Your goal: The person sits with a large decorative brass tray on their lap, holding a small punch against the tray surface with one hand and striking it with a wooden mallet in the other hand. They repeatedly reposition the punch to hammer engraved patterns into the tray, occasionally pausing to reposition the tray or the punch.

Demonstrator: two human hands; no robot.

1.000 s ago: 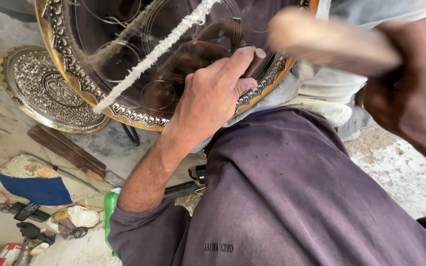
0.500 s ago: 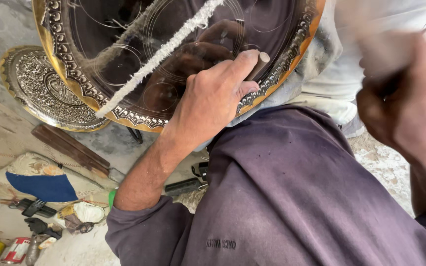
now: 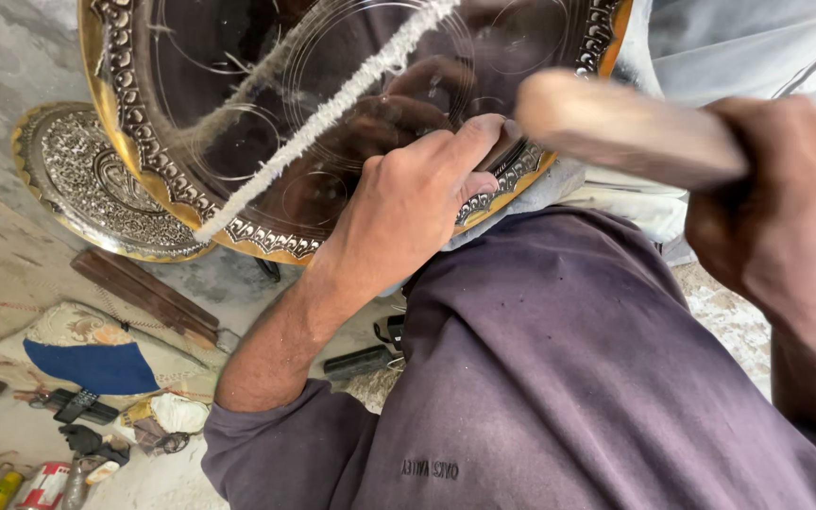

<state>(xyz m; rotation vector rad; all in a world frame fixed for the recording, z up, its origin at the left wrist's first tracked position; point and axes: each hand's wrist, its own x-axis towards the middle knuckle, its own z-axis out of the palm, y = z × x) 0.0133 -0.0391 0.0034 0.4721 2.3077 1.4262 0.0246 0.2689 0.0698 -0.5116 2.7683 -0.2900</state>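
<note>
Chisel is pinched in the left hand, fingers closed round it, tip down on the engraved rim of the big brass tray. Its shaft is mostly hidden by the fingers, so its tilt can't be read. Right hand is fisted on a wooden mallet, whose long axis runs sideways, head just right of and above the chisel, not touching. A smaller tray lies well left.

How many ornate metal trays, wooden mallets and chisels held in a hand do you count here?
Ornate metal trays: 2, the large tray and the smaller silver tray on the floor.
Wooden mallets: 1, the mallet in the right hand.
Chisels: 1, the chisel in the left hand.
Total: 4
</note>
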